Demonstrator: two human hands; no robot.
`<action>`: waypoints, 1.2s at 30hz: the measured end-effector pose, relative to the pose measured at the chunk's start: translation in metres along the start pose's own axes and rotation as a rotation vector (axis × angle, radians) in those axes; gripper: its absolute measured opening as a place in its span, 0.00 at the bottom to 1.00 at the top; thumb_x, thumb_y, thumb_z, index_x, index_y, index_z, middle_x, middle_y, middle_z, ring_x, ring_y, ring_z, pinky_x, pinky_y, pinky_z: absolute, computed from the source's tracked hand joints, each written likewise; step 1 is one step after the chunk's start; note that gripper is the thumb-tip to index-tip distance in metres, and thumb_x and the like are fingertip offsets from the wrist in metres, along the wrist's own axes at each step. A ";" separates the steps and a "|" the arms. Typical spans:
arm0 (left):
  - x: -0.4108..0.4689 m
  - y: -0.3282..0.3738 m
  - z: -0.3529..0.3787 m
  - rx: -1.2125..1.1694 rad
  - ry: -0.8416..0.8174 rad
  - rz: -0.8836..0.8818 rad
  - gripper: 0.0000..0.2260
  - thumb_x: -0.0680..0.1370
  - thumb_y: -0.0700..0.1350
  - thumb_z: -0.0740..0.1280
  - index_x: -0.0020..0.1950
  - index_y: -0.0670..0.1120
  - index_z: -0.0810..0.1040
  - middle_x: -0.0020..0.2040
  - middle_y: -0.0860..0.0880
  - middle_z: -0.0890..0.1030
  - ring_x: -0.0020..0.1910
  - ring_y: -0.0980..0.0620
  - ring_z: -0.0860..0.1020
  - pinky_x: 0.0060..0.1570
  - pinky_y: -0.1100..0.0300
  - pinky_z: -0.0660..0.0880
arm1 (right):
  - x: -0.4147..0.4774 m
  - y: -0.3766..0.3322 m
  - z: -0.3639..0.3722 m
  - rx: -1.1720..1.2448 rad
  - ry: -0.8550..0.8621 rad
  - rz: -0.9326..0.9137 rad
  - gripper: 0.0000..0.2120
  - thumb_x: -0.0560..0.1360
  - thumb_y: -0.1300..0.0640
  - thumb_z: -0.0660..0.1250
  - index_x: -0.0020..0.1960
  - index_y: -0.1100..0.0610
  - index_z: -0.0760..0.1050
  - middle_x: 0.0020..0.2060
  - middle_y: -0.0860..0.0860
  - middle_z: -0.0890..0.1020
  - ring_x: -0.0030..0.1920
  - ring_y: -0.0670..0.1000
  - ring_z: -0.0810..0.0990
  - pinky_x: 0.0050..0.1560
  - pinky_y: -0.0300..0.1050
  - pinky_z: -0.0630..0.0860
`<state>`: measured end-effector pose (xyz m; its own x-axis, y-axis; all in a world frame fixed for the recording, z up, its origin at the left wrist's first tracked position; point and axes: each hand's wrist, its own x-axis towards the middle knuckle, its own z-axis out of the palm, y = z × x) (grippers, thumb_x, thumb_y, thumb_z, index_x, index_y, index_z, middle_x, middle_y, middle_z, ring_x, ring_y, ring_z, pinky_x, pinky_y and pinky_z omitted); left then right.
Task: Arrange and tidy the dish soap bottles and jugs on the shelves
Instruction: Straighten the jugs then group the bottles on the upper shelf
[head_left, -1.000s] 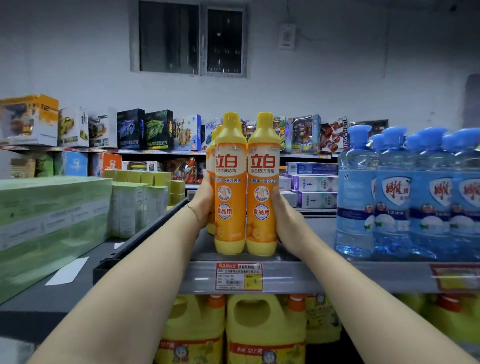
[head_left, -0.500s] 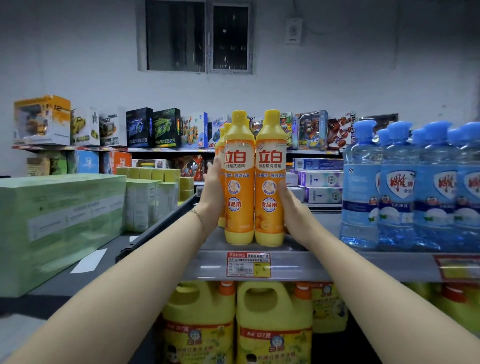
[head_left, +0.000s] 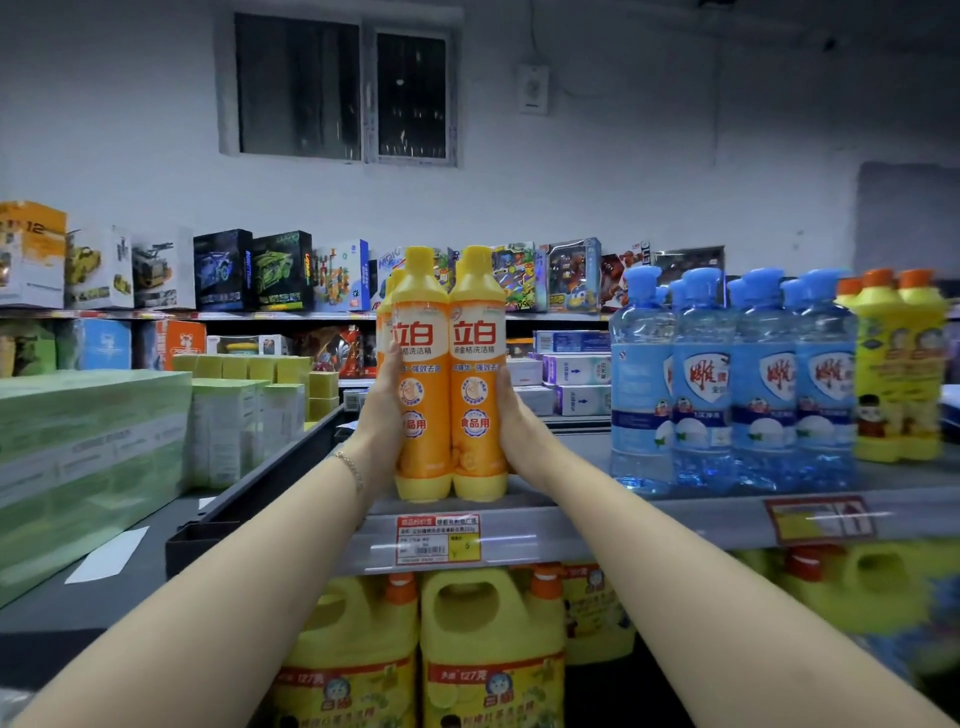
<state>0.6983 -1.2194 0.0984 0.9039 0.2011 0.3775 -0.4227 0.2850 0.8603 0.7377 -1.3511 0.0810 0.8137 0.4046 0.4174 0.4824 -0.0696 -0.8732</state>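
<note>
**Two hands press a pair of orange soap bottles together at the shelf edge**

The left hand (head_left: 382, 410) lies flat against the outer side of the left orange bottle (head_left: 420, 374), fingers reaching up beside its label, a thin bracelet (head_left: 350, 470) on the wrist. The right hand (head_left: 514, 421) does the same on the outer side of the right orange bottle (head_left: 478, 374). Neither grip wraps around a bottle; both hands are open-palmed and squeeze the pair between them, so the two bottles stand upright and touching, side by side.

The pair stands at the front edge of the grey shelf (head_left: 597, 525), right above a red and yellow price tag (head_left: 437, 540). Behind the left bottle more orange bottles (head_left: 385, 312) of the same kind peek out.

To the right on the same shelf, apart from the pair, stands a row of clear blue bottles (head_left: 727, 384) with blue caps, and beyond them yellow bottles with orange caps (head_left: 901, 374). On the shelf below sit yellow jugs (head_left: 491, 654) with handles and orange caps, close together.

To the left are pale green cartons (head_left: 78, 467) and smaller green boxes (head_left: 244, 421) on a dark surface. Far shelves against the wall carry toy boxes (head_left: 249, 270), under a dark window (head_left: 337, 93).
</note>
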 end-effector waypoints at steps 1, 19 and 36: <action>-0.004 0.003 0.001 0.022 0.046 0.028 0.17 0.81 0.59 0.53 0.54 0.52 0.76 0.42 0.52 0.82 0.30 0.57 0.83 0.23 0.64 0.76 | 0.000 0.000 -0.001 -0.036 -0.007 0.014 0.34 0.73 0.28 0.42 0.72 0.43 0.62 0.65 0.49 0.75 0.65 0.54 0.74 0.66 0.57 0.70; -0.036 -0.050 0.122 1.028 -0.119 0.578 0.14 0.75 0.45 0.67 0.57 0.45 0.68 0.51 0.49 0.71 0.46 0.50 0.72 0.47 0.56 0.72 | -0.086 0.009 -0.124 -1.063 0.495 -0.551 0.10 0.75 0.54 0.62 0.35 0.55 0.68 0.28 0.47 0.71 0.29 0.52 0.69 0.30 0.43 0.64; 0.012 -0.103 0.172 0.930 0.065 0.011 0.27 0.63 0.45 0.81 0.57 0.47 0.73 0.54 0.49 0.81 0.53 0.49 0.79 0.56 0.53 0.76 | -0.074 0.062 -0.197 -1.199 0.487 -0.833 0.07 0.71 0.57 0.62 0.37 0.59 0.75 0.35 0.53 0.75 0.36 0.53 0.75 0.29 0.42 0.66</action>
<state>0.7635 -1.4079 0.0736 0.8827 0.2597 0.3917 -0.1835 -0.5768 0.7960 0.7710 -1.5652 0.0454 0.0980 0.3891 0.9160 0.6144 -0.7477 0.2519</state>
